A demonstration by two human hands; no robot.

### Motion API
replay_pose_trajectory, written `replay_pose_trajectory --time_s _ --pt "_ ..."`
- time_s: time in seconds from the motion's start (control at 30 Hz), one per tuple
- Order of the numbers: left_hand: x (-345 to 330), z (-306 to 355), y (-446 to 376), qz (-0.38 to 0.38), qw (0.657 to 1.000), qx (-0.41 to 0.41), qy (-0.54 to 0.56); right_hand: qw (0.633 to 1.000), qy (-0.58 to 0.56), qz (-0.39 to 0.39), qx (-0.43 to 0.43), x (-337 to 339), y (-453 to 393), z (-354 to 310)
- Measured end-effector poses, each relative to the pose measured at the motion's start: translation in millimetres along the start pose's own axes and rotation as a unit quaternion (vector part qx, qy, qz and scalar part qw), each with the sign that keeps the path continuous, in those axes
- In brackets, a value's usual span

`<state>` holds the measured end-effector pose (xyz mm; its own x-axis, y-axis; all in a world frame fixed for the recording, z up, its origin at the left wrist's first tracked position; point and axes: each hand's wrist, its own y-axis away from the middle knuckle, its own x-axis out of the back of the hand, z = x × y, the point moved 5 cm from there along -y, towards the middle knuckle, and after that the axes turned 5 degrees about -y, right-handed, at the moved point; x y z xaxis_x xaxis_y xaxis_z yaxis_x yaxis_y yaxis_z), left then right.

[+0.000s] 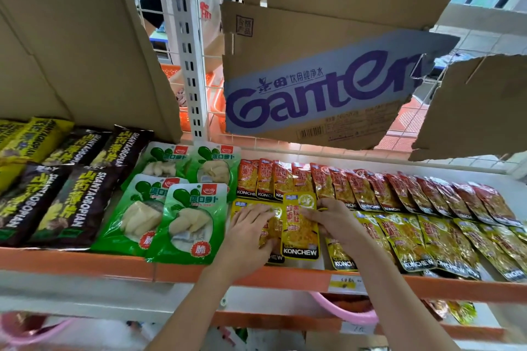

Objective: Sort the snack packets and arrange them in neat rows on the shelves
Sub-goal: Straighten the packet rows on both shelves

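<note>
**Both hands on yellow Konchew pkts, front edge of shelf**

Yellow Konchew packet [300, 227] lies flat nr the shelf's front edge, roughly mid-shelf, label end toward the orange front lip [114, 263]. Right hand [332, 219] grips its right side: fingers curled over the pkt's upper right part, thumb at its right edge lower down. Left hand [247, 232] rests just beside it on the left, fingers slightly spread and laid flat over a neighbouring yellow packet [271, 232], pressing it down; fingertips touch the held pkt's left edge. Can't tell if the thumb hooks under anything.

To the right along the front edge, a row of yellow Konchew packets [445, 242] runs overlapping toward the right corner. Behind them, toward the back edge, a row of red-orange Konchew packets [356, 188] stands shingled L to R, spanning from mid-shelf to the right end.

Left of the hands: four green radish packets [182, 219] in two rows of two, front ones overhanging the lip a bit. Further left, dark brown Shanyaobopian packets [68, 202] in two rows, then yellow packets [31, 137] at the back left corner.

Above the shelf: torn cardboard sheets [71, 37] hang at the back, one a blue Ganten box panel [322, 88]. White slotted upright [189, 65] stands at the back, btwn the sheets. White price tag [346, 284] on the lip below the right forearm. Lower shelf shows a pink basin [350, 313].
</note>
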<state>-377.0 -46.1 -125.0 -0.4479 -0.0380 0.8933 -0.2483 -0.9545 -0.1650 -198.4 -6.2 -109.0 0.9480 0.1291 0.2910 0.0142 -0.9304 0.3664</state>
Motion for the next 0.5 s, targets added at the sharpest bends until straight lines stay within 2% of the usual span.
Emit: replay_pose_trajectory --time_s 0.07,0.23,0.37,0.5 --pt "0.7 1.3 0.4 0.003 1.0 -0.008 -0.016 1.0 0.021 0.007 0.002 -8.5 -4.5 2.4" --pt "-0.7 1.7 0.2 -0.002 0.999 -0.005 -0.033 0.969 0.232 0.068 0.057 -20.6 -2.4 2.6" --pt "-0.8 3.7 2.5 -0.005 0.999 0.006 -0.033 0.959 0.245 0.092 0.105 -19.5 5.6 -4.4" --pt "3.2 5.0 0.7 0.016 0.999 -0.001 -0.028 0.947 0.246 0.117 0.17 9.0 14.0 -6.0"
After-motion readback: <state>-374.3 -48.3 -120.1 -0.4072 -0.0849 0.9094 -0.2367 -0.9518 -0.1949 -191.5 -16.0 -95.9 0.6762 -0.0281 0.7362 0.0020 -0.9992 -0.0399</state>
